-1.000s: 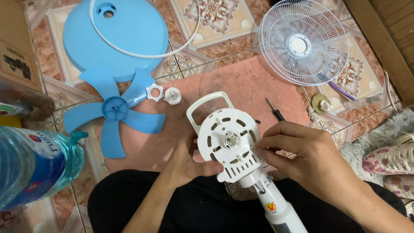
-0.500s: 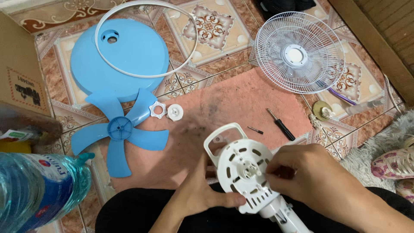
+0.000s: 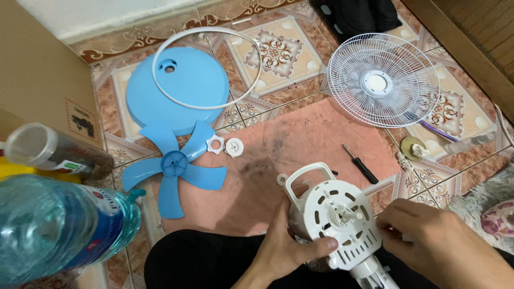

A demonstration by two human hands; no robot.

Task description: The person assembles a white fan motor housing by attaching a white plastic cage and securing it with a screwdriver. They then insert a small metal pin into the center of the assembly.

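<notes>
A white fan motor housing (image 3: 336,217) with a carry handle sits in my lap, its shaft pointing up. My left hand (image 3: 289,243) grips its left side, thumb across the lower rim. My right hand (image 3: 428,241) touches its right edge with the fingertips pinched together there; whether they hold something small I cannot tell. A blue fan blade (image 3: 174,166) lies on the floor to the left, with two small white plastic nuts (image 3: 225,145) beside it. A black screwdriver (image 3: 360,163) lies on the pink mat (image 3: 278,155).
A blue round base (image 3: 182,88) with a white ring (image 3: 206,67) on it lies far left. A white wire grille (image 3: 383,80) rests at the upper right. A large water bottle (image 3: 59,225) and a cardboard box (image 3: 37,80) stand on the left.
The view has tilted so the floor parts appear lower in frame. My hands stay on the motor housing, the right fingertips shifted to its right edge.
</notes>
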